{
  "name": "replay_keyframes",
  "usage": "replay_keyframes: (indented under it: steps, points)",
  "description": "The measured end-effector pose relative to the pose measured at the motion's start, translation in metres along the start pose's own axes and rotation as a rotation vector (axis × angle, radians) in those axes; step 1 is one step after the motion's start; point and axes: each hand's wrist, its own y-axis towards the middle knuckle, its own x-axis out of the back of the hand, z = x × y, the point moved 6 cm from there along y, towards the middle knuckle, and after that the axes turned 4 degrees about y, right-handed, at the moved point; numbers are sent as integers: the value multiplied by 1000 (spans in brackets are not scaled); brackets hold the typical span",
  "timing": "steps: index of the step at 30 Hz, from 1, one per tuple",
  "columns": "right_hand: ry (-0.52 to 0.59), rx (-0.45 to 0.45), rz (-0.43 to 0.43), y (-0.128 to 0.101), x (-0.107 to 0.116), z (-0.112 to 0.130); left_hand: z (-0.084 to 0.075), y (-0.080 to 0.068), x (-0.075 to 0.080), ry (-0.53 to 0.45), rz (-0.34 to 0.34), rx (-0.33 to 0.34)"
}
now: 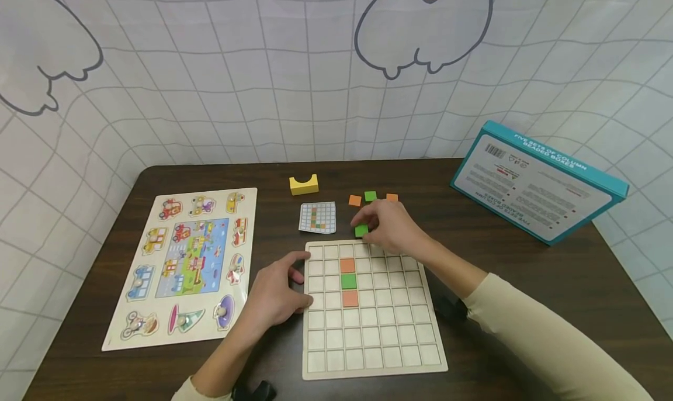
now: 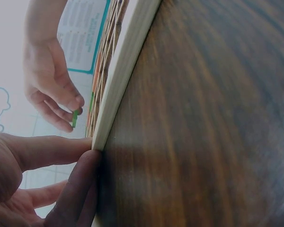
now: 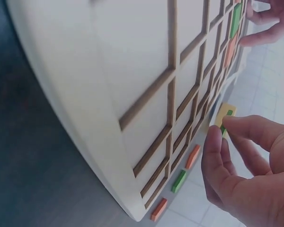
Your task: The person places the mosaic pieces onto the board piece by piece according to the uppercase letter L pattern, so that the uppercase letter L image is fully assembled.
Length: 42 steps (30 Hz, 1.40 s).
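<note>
Head view: the right hand (image 1: 391, 228) pinches a green tile (image 1: 361, 231) just past the far edge of the grid board (image 1: 373, 342), near the loose tiles (image 1: 370, 196). The left hand (image 1: 276, 296) rests its fingers against the board's left edge, holding nothing.

Left wrist: fingertips (image 2: 80, 163) press on the board's edge (image 2: 123, 71); the green tile (image 2: 74, 118) shows in the other hand (image 2: 49, 90).

Right wrist: thumb and forefinger (image 3: 248, 130) are closed on the tile (image 3: 226, 120), which is mostly hidden.
</note>
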Motion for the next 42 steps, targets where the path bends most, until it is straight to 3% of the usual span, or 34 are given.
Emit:
replay_keyframes:
  steps: [30,42]
  points:
    - [85,44,-22,-50,-6,20,1,1,-1,-18,5,1]
    - [95,13,-2,-66,-19,26,1,2,-1,13,8,7]
